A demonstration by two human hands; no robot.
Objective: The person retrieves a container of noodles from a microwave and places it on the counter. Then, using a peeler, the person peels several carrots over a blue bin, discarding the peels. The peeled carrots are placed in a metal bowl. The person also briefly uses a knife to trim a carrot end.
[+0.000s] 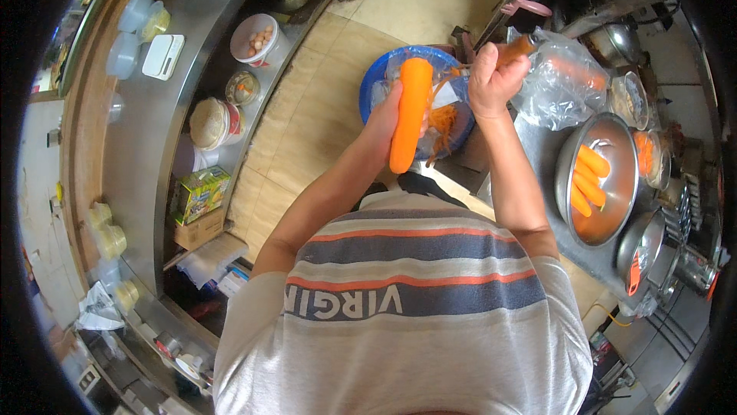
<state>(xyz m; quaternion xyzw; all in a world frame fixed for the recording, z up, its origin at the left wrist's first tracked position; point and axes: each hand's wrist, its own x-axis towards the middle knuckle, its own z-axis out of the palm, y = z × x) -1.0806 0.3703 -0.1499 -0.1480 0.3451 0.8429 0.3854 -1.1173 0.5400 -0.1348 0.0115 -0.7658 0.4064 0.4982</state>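
Observation:
My left hand (384, 119) grips a thick orange carrot (411, 118) with a smooth, peeled-looking surface, its length pointing away from me. My right hand (493, 85) is closed around the brown handle of a hand tool (514, 51). The working end of that tool lies partly behind the hand, so its kind is unclear; it appears apart from the carrot. Below both hands, a blue plastic basin (365, 98) contains orange carrot peelings (442, 122) and clear plastic waste. Several smooth carrots (587, 179) rest in a large steel bowl (619, 207) to my right.
Beyond the bowl, a clear plastic bag (555, 84) holds more carrots on the metal worktop (532, 138). A steel pan (648, 242) sits nearer me. Across the tiled floor (293, 121), a shelf carries a bucket of eggs (276, 52), beneath a counter with a white scale (163, 57).

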